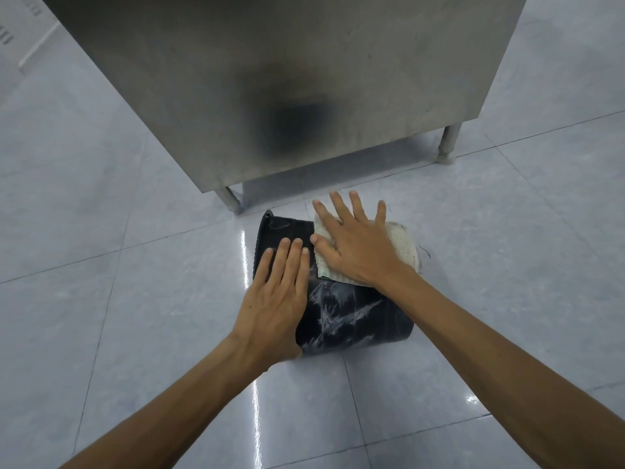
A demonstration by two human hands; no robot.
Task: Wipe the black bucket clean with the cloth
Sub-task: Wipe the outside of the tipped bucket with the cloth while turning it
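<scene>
On the tiled floor (pixel 135 333) before us the black bucket (pixel 355 319) lies on its side, rim toward the steel cabinet (pixel 270 79). Our left hand (pixel 274 299) rests flat and released, steadying it; our right hand (pixel 355 245) presses the cloth (pixel 404 245) flat, fingers spread, not clenched. We judge the bucket light, stiff, apt to roll — brace its wall; the cloth is soft and limp.

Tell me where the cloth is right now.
In the head view, the cloth lies spread on the bucket, right of centre, pressed flat under the right hand, just before the steel cabinet.
</scene>
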